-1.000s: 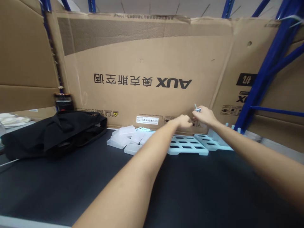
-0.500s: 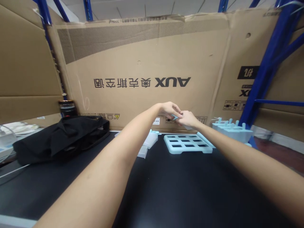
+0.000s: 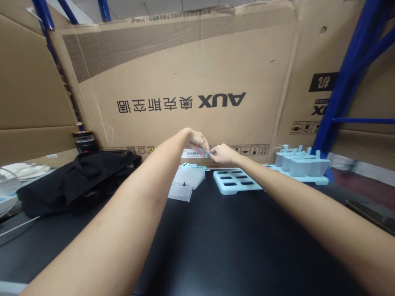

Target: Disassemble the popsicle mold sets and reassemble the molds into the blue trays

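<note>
Above the far edge of the black table, my left hand (image 3: 198, 142) has its fingers pinched on a small light-blue piece (image 3: 206, 155), perhaps a popsicle stick. My right hand (image 3: 223, 153) meets it from the right, fingertips closed at the same piece; the fingers hide most of it. Below and left lie translucent popsicle moulds (image 3: 180, 192) and several light-blue sticks (image 3: 193, 166). A light-blue rack (image 3: 228, 190) with rectangular openings stands below my right hand, partly behind my right forearm. Farther right, several capped moulds (image 3: 304, 165) stand upright with sticks on top.
Black cloth or a bag (image 3: 77, 181) lies on the left, with a dark-lidded jar (image 3: 85, 142) behind it. A large cardboard panel (image 3: 173, 53) closes off the back. Blue shelf posts (image 3: 342, 82) rise at the right. A dark flat object (image 3: 368, 213) lies at the right edge.
Both hands have moved left and slightly apart. The pale translucent piece seen under my right hand before no longer shows. The view has shifted a little, revealing more of the capped moulds.
</note>
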Demonstrator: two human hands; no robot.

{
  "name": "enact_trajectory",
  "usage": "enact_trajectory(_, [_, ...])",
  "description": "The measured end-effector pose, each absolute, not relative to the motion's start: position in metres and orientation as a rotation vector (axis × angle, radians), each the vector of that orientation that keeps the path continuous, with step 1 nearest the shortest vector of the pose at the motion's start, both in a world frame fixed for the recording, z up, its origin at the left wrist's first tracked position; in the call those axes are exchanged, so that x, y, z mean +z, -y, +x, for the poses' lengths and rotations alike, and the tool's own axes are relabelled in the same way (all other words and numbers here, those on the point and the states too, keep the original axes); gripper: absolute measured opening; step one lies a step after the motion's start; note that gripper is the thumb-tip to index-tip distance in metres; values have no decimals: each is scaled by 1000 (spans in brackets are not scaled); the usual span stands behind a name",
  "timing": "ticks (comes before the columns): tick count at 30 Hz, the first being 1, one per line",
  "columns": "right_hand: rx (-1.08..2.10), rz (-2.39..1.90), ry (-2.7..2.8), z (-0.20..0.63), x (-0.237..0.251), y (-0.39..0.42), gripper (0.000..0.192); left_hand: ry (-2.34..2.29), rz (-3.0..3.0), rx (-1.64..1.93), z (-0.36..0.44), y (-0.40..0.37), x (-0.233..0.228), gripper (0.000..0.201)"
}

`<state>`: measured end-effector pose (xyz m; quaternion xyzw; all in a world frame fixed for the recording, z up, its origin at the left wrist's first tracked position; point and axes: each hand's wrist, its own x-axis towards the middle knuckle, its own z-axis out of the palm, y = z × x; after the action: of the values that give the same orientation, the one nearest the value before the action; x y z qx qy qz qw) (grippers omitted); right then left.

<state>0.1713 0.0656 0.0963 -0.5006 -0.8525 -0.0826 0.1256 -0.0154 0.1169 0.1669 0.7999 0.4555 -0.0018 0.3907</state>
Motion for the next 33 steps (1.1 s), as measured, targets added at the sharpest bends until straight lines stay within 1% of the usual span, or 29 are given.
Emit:
enact_trajectory(3, [-384,-1431,2551,159,97,-64,38,-1197,1983,-118,-30,-117,165,39])
enact_trajectory(7, [-571,-1392,2600,144,99,-59,39,-1251,1950,-171,-45,-116,161,39])
enact_trajectory(13, [-770,-1331,2665,129,100,-55,33,-1326,1944,-194,-59,-109,155,38])
enact_trajectory(20, [-837,-1340,2649,125,98,-56,37,-1346,1959,-87,-72,-111,152,31])
enact_trajectory(24, [-859,-1316,2663,124,93,-56,38,-1415,1921,-150,-79,-114,150,25])
enact_trajectory(30, [-905,-1242,2739,123,90,-60,33,-1509,1874,-281,-85,-116,153,29])
enact_trajectory(33, [-918,-1225,2751,122,90,-61,36,-1541,1890,-264,-84,-122,150,29])
